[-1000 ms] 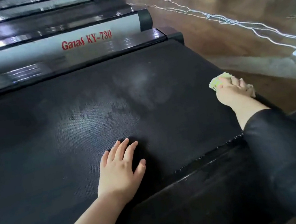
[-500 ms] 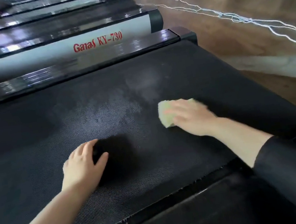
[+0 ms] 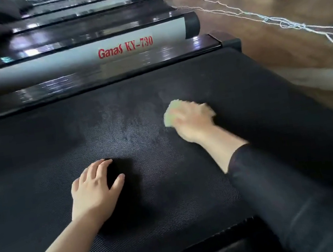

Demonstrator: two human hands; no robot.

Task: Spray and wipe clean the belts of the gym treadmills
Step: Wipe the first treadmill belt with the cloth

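Wiping is the step in hand: your right hand [image 3: 193,122] presses the cloth [image 3: 170,114] on the belt [image 3: 36,158], at the edge of the damp grey patch [image 3: 122,128]. Blur hides whether its fingers curl round the cloth. Your left hand [image 3: 96,189] lies flat on the belt, nearer to you. Next, I think, you carry the cloth across the patch with even pressure. Count: one cloth, two hands, at least three treadmills [image 3: 65,61], no spray bottle in view.

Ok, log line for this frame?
wipe | right hand holds yellow-green cloth on treadmill belt | left hand rests on it
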